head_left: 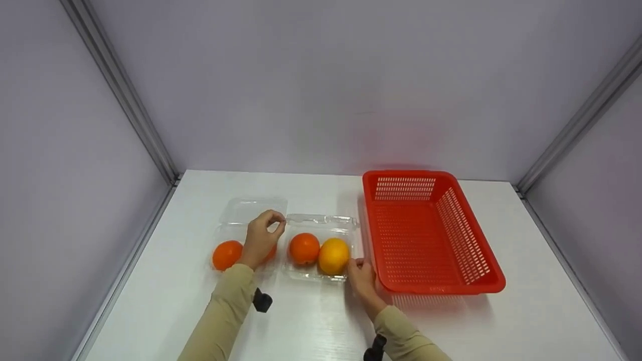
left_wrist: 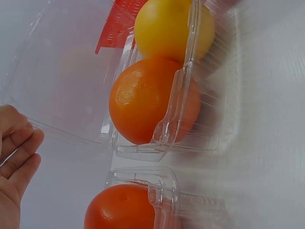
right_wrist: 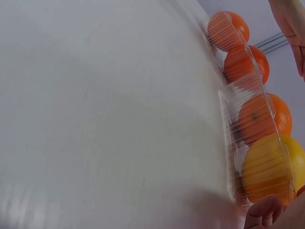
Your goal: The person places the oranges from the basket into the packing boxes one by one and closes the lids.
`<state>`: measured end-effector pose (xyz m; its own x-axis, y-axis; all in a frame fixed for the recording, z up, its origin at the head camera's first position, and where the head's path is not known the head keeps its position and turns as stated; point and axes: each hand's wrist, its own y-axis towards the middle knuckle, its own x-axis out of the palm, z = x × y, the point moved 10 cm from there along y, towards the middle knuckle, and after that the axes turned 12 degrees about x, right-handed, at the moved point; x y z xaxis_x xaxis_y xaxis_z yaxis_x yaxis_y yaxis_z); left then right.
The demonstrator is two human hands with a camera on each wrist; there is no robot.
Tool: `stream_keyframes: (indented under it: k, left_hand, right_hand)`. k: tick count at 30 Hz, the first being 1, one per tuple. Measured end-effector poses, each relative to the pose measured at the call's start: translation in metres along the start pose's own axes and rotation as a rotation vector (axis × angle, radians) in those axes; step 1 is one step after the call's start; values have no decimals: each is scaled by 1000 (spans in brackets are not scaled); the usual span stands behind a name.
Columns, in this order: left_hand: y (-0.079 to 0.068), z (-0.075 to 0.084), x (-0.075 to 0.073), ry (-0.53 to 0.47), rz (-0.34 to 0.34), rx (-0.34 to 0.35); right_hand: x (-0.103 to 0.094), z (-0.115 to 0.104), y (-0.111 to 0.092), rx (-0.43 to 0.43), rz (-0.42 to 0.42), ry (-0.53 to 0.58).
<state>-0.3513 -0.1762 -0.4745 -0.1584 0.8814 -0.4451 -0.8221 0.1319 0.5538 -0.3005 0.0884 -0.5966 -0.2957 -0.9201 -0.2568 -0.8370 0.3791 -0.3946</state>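
My left hand [head_left: 260,239] pinches the left edge of the raised lid [left_wrist: 57,86] of a clear plastic clamshell box [head_left: 311,276]. In that box sit an orange [head_left: 304,248] and a yellow fruit [head_left: 334,256] side by side. At the box's front right corner, my right hand [head_left: 362,277] holds its side with curled fingers [right_wrist: 264,210]. Beneath my left forearm and hand lies a second clear clamshell box [head_left: 253,209], its lid folded back. It contains an orange [head_left: 227,255] and another orange [head_left: 271,253], partly hidden by the hand.
A red plastic basket [head_left: 416,240] with slotted walls stands just right of the boxes, close to my right hand. Everything rests on a white table [head_left: 165,291], with pale panels behind and at both sides.
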Motion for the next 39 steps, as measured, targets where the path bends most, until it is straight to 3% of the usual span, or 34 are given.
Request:
stream_keyframes:
  k: [11,20,26,30,34,39]
  left_hand:
    - [-1,7,-5,3,15,24]
    - [-3,3,-4,-3,2,-2]
    - [-5,2,-1,7,-15,15]
    - [-6,2,1,28,-34,19]
    - [-6,2,2,48,-38,28]
    - [-5,4,4,72,-45,54]
  right_hand:
    - [2,8,-9,22,-113,-42]
    - [5,6,-3,78,-159,17]
    - [6,-4,-6,104,-235,145]
    - [7,-9,-8,132,-261,129]
    - [10,0,13,78,-281,142]
    - [39,69,111,2,-319,256]
